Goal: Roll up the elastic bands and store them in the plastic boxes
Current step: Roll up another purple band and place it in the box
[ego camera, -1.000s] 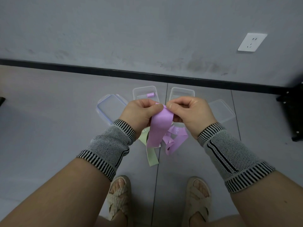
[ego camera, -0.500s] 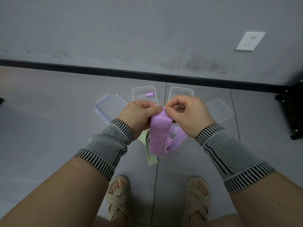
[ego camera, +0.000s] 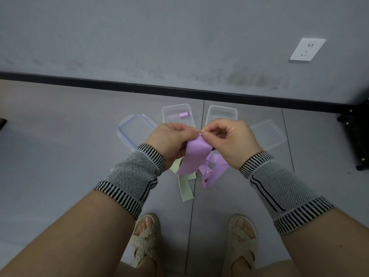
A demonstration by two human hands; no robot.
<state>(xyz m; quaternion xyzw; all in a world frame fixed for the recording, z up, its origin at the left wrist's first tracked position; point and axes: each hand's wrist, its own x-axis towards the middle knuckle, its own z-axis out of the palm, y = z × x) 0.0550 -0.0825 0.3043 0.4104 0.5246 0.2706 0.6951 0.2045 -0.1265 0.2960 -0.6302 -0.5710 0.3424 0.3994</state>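
My left hand [ego camera: 171,140] and my right hand [ego camera: 229,140] pinch the top end of a purple elastic band [ego camera: 194,156] held in the air over the floor. The band hangs down from my fingertips in a wide strip. Below it on the floor lie another purple band [ego camera: 213,170] marked "10" and a light green band [ego camera: 185,186]. Behind my hands stand two clear plastic boxes: the left box [ego camera: 175,114] holds a small rolled purple band [ego camera: 183,114], and nothing shows inside the right box [ego camera: 221,114].
A blue-rimmed lid [ego camera: 135,128] lies left of the boxes and a clear lid [ego camera: 268,134] right of them. The wall with black skirting [ego camera: 99,83] runs behind. A black frame [ego camera: 357,132] stands at the right edge. My sandalled feet [ego camera: 145,238] are at the bottom.
The hanging purple strip has grown shorter, its lower end drawn up toward my hands, while my fingertips keep working at its top end.
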